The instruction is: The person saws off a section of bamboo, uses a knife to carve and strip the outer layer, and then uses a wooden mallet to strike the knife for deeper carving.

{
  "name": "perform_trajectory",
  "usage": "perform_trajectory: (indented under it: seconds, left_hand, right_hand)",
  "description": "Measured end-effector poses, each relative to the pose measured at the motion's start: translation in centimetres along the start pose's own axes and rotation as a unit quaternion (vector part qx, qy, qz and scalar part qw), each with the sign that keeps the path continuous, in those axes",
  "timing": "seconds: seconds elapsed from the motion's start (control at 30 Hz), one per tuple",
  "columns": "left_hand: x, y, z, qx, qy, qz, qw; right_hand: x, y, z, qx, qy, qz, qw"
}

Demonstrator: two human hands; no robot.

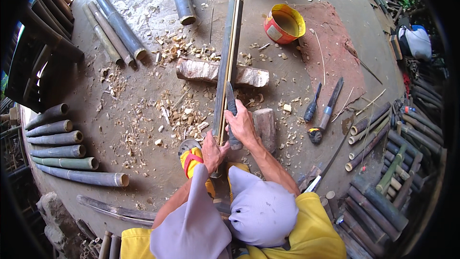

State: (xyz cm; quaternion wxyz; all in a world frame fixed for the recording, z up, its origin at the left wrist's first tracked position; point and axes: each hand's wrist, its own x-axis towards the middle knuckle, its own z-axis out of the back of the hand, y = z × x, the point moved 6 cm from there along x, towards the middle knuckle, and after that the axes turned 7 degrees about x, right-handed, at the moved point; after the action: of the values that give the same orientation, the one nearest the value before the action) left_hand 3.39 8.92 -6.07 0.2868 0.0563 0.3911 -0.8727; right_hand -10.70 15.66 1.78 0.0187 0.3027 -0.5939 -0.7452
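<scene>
A long dark bamboo pole (223, 79) with a pale slit along its length points away from me, its middle resting across a wooden block (194, 69). Around the pole's near end, my left hand (213, 150) is closed. My right hand (242, 123) grips a knife (232, 108) by its dark wrapped handle. The knife's short blade points away from me and lies along the right side of the pole. Part of the pole's near end is hidden by my left hand. Pale wood shavings (184, 110) are scattered on the ground left of the pole.
A red and yellow container (284, 23) of murky liquid stands at the far right. Two more knives (330, 104) (312, 103) lie on the right. Bamboo lengths (79, 175) line the left side, with a pile (383, 187) at lower right. A second block (265, 127) sits beside my right hand.
</scene>
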Motion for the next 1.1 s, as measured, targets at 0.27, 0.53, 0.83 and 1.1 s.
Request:
perform_trajectory:
  seconds: [0.27,0.53,0.83,1.1]
  left_hand:
    - [-0.1,0.3,0.1,0.014,0.004,0.031,0.999]
    - [-0.3,0.6,-0.4,0.004,0.004,0.02,1.0]
    - [0.2,0.7,-0.1,0.016,-0.013,0.029,0.999]
    - [-0.2,1.3,-0.9,-0.011,0.009,0.025,1.0]
  right_hand:
    - [-0.2,1.9,0.1,-0.009,0.007,0.019,1.0]
    - [7.2,3.3,1.3,0.005,-0.035,0.06,0.998]
    - [5.3,4.7,1.3,-0.016,-0.041,0.089,0.995]
    - [10.5,7.2,2.3,-0.049,-0.047,0.101,0.993]
